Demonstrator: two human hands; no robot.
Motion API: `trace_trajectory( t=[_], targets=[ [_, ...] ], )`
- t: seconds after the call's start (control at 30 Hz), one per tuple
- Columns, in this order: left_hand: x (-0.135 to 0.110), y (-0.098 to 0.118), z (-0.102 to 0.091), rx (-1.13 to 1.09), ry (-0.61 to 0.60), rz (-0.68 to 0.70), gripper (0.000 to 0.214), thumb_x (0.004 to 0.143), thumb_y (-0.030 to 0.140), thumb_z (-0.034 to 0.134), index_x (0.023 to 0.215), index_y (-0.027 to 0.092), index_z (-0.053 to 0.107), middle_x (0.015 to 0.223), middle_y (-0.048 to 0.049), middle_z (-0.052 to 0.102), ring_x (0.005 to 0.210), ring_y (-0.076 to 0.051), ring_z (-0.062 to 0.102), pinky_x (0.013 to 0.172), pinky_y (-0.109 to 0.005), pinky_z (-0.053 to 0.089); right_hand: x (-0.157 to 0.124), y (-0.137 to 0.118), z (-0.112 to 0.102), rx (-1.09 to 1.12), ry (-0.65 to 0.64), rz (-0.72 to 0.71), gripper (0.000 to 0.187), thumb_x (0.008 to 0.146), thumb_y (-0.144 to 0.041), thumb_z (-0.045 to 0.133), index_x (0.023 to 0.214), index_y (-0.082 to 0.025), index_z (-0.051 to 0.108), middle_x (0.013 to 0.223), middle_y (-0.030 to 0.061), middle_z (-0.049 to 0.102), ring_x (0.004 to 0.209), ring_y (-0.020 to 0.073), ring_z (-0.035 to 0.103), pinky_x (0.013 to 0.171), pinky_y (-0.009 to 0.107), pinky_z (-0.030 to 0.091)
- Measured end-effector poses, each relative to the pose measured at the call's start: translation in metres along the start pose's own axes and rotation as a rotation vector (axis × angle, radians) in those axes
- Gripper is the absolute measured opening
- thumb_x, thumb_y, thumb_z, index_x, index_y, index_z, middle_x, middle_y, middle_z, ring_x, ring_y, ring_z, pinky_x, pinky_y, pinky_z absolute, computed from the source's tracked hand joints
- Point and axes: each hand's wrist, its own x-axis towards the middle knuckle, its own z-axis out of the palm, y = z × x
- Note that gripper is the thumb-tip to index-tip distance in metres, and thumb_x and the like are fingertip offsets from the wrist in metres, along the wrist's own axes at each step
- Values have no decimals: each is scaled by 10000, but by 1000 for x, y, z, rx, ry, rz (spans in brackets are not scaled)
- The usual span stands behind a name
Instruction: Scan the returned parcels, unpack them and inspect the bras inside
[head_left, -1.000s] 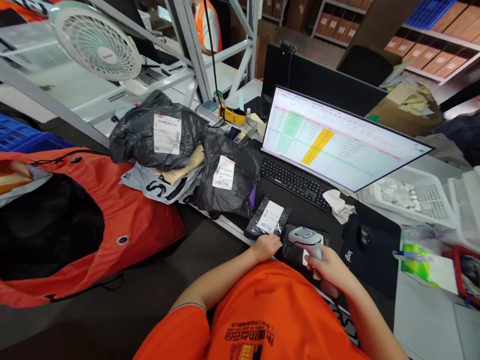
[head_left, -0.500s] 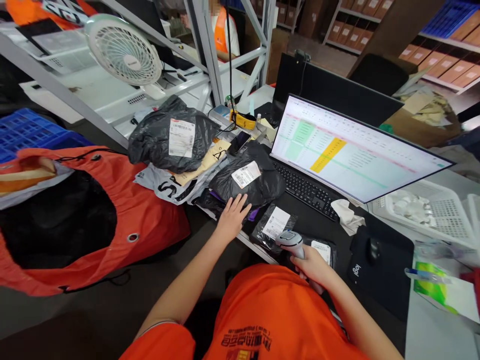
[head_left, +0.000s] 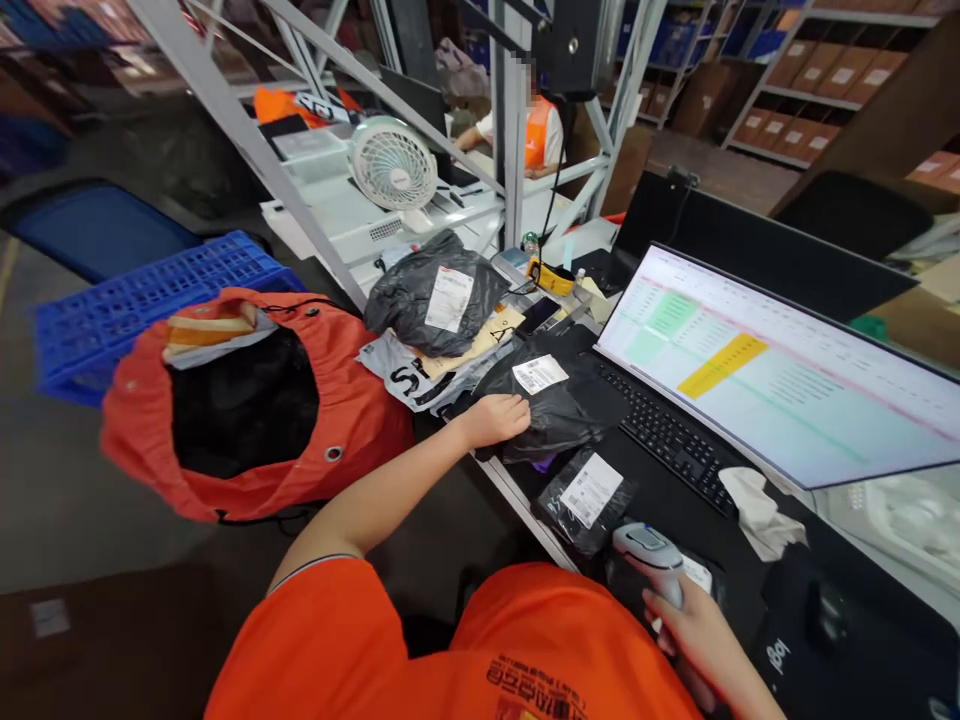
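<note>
My left hand (head_left: 496,420) has its fingers curled onto the near left edge of a black plastic parcel (head_left: 566,420) with a white label. A bit of purple shows beneath that parcel. In my right hand (head_left: 694,625) is a grey-and-white barcode scanner (head_left: 649,558), gripped by its handle, head pointing left. A smaller black parcel (head_left: 589,540) with a white label lies between the two hands at the desk's front edge. Another labelled black parcel is partly hidden beneath the scanner. Behind my left hand, a large black parcel (head_left: 394,305) rests on a grey printed bag (head_left: 390,375).
An open red-orange sack (head_left: 367,430) stands left of the desk, before a blue crate (head_left: 82,335). A monitor (head_left: 810,400), keyboard (head_left: 667,430), crumpled tissue (head_left: 761,515) and mouse (head_left: 829,610) occupy the right. Beyond the metal frame are a fan (head_left: 394,170) and a seated person (head_left: 544,135).
The view has swung left, so the desk items sit further right. My left hand's fingers went from spread on the black parcel to curled at its edge. The scanner stays in my right hand.
</note>
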Motion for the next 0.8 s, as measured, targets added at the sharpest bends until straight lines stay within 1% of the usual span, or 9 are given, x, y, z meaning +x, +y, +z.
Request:
trace_trajectory(
  t=[0.07, 0.2, 0.3, 0.37, 0.47, 0.57, 0.63, 0.7, 0.8],
  targets=[
    [-7, -4, -33, 33, 101, -95, 294, 979, 151, 445, 1075, 251, 705, 1121, -62, 759, 1034, -172, 712, 907, -340, 580, -1, 5, -3, 32, 10, 13, 543, 753, -537, 570, 1184, -210, 523, 692, 2, 650, 456, 193, 582, 465, 323, 434],
    [-33, -29, -115, 170, 476, -361, 261, 983, 293, 490, 1121, 285, 711, 1158, -20, 743, 1129, -209, 694, 930, -352, 576, -8, 1, -6, 35, 80, 58, 442, 680, -600, 576, 930, -236, 547, 637, 32, 643, 447, 216, 570, 472, 350, 434],
    [-48, -67, -166, 407, 599, -470, 298, 970, 317, 508, 1200, 240, 680, 1261, -47, 698, 1210, -228, 650, 982, -408, 546, -12, -7, -6, 18, 113, 71, 410, 661, -610, 567, 852, -249, 533, 595, 38, 627, 444, 221, 568, 483, 355, 438],
    [-51, -98, -186, 481, 622, -547, 281, 955, 301, 544, 1195, 238, 677, 1297, -47, 685, 1218, -214, 635, 1013, -427, 524, -11, -8, -6, 24, 105, 60, 417, 669, -606, 565, 878, -246, 536, 598, 33, 625, 440, 217, 566, 472, 347, 428],
    [-49, -144, -186, 447, 440, -698, 318, 971, 242, 490, 1242, 159, 636, 1343, -87, 652, 1271, -229, 581, 1062, -510, 476, -7, -2, -5, 26, 85, 32, 438, 689, -592, 573, 939, -234, 536, 629, 20, 635, 434, 205, 565, 453, 331, 414],
    [-52, -178, -160, 338, 274, -760, 238, 920, 199, 514, 1045, 73, 673, 1102, -120, 733, 1110, -240, 654, 1030, -517, 496, -6, 8, -3, 18, 75, -4, 422, 734, -567, 569, 973, -221, 528, 666, 11, 650, 435, 190, 572, 457, 318, 419],
    [-59, -195, -137, 278, 240, -795, 163, 878, 229, 565, 852, 110, 673, 888, -91, 747, 947, -220, 696, 974, -443, 541, -7, 13, -2, 27, 94, -22, 385, 768, -550, 554, 956, -216, 525, 685, 14, 659, 442, 183, 579, 461, 312, 424],
    [-68, -206, -118, 235, 242, -851, 160, 863, 241, 569, 764, 146, 651, 800, -71, 736, 884, -205, 705, 949, -399, 552, -8, 15, -2, 44, 101, -20, 374, 773, -547, 558, 941, -214, 530, 693, 20, 665, 446, 183, 582, 459, 310, 424],
    [-77, -214, -106, 192, 247, -918, 208, 871, 278, 538, 907, 126, 675, 889, -61, 748, 975, -207, 711, 983, -425, 534, -8, 16, -5, 65, 63, -3, 424, 756, -545, 583, 1020, -214, 555, 703, 24, 676, 457, 193, 588, 458, 315, 429]
  ],
)
